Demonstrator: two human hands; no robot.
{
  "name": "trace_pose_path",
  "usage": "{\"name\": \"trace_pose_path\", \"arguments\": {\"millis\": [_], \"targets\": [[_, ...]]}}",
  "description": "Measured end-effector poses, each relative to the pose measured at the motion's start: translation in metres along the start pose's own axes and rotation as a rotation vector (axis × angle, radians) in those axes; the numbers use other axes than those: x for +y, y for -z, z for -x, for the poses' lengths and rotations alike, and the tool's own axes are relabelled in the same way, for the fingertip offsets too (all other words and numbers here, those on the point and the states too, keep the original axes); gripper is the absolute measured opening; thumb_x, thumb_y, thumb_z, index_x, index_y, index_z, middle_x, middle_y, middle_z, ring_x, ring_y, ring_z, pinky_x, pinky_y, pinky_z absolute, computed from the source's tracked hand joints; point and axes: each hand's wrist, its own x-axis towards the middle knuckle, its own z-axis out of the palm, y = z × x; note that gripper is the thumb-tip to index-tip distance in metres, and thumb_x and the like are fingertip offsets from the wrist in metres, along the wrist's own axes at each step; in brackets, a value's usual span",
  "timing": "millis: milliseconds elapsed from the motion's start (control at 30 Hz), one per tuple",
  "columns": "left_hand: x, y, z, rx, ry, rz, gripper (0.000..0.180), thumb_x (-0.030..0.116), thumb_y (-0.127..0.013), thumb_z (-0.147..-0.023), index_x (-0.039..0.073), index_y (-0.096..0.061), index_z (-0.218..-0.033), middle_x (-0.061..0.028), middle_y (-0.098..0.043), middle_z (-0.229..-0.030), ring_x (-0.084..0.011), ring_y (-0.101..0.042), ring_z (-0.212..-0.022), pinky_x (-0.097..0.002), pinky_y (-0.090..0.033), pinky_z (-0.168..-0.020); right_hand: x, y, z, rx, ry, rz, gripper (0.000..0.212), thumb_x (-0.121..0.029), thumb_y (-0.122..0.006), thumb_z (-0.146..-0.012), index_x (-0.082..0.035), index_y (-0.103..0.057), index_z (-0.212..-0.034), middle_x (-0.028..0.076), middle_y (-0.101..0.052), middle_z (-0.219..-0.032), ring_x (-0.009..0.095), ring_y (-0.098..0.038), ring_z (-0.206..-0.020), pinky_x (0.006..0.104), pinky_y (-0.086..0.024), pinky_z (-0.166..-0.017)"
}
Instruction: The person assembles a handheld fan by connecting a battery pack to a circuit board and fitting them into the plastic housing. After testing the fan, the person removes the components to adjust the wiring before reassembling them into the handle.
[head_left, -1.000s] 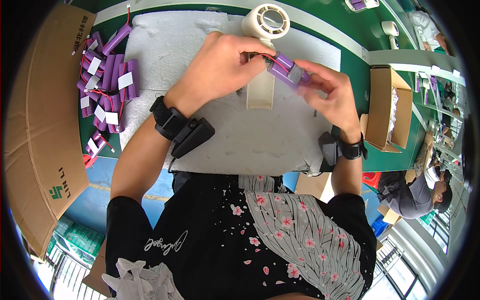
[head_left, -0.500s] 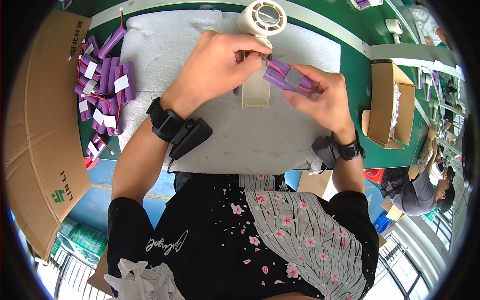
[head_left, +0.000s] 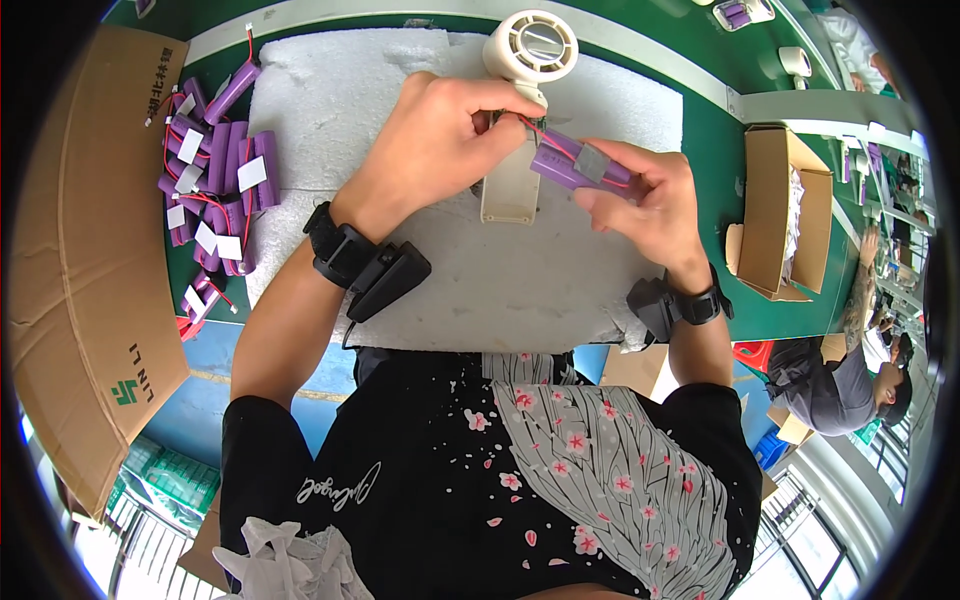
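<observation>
A cream handheld fan (head_left: 535, 47) lies at the far middle of the foam sheet, its open handle shell (head_left: 508, 197) pointing toward me. At the fan's neck, my left hand (head_left: 425, 145) is closed in a pinch over the end of the red battery wire (head_left: 535, 127); its fingers hide the plug. Just to the right, my right hand (head_left: 660, 200) grips a purple battery pack (head_left: 560, 168) with a grey pad on it, tilted above the shell. A bit of green circuit board shows beside the left fingertips.
Purple battery packs (head_left: 228, 160) with red wires and white labels are heaped left of the white foam sheet (head_left: 330, 80). A tall cardboard carton (head_left: 90, 250) stands at far left. An open cardboard box (head_left: 765, 215) sits on the right of the green table. Another person (head_left: 835, 385) is at right.
The battery pack and right fingers have shifted slightly, the pack a little lower and to the right. My left hand keeps its pinch at the fan's neck. The whole view has moved slightly.
</observation>
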Motion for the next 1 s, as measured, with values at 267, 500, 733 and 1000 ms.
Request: {"name": "trace_pose_path", "arguments": {"millis": [267,500,733,1000], "targets": [[0.003,0.001,0.003,-0.024,0.021,0.05,0.019,0.006,-0.062,-0.081,0.008,-0.073,-0.097,-0.0117,-0.068,-0.071,-0.019,-0.062,-0.054,-0.0285,-0.049,-0.053,0.016,0.001,-0.002,-0.044,0.191,0.075,0.046,0.001,-0.075,-0.073,0.004,-0.063,-0.118,0.007,-0.068,-0.095,0.011,-0.062,-0.074,0.0249,-0.051,-0.062],[0.008,0.005,0.001,-0.079,-0.109,-0.059,0.022,0.003,-0.059,-0.08,0.007,-0.072,-0.096,-0.0125,-0.067,-0.079,-0.0246,-0.063,-0.059,-0.0323,-0.05,-0.056,0.003,-0.007,-0.001,-0.018,0.258,0.332,0.044,-0.003,-0.077,-0.072,0.0,-0.064,-0.114,0.01,-0.064,-0.107,0.017,-0.062,-0.081,0.0275,-0.053,-0.066],[0.005,0.006,-0.001,-0.087,-0.167,-0.105,0.023,0.001,-0.057,-0.079,0.007,-0.072,-0.096,-0.0122,-0.066,-0.079,-0.0248,-0.062,-0.06,-0.0327,-0.048,-0.056,0.003,-0.015,-0.007,0.16,0.422,0.401,0.036,-0.006,-0.077,-0.074,0.001,-0.066,-0.108,0.011,-0.065,-0.104,0.021,-0.062,-0.075,0.0298,-0.053,-0.062],[0.003,0.002,-0.001,-0.077,-0.234,-0.071,0.025,-0.004,-0.054,-0.079,0.005,-0.071,-0.096,-0.0115,-0.064,-0.079,-0.0211,-0.058,-0.056,-0.0301,-0.045,-0.053,-0.014,-0.023,-0.005,0.177,0.398,0.546,0.023,-0.005,-0.073,-0.077,0.001,-0.069,-0.099,0.015,-0.069,-0.088,0.025,-0.065,-0.068,0.033,-0.054,-0.061]]}}
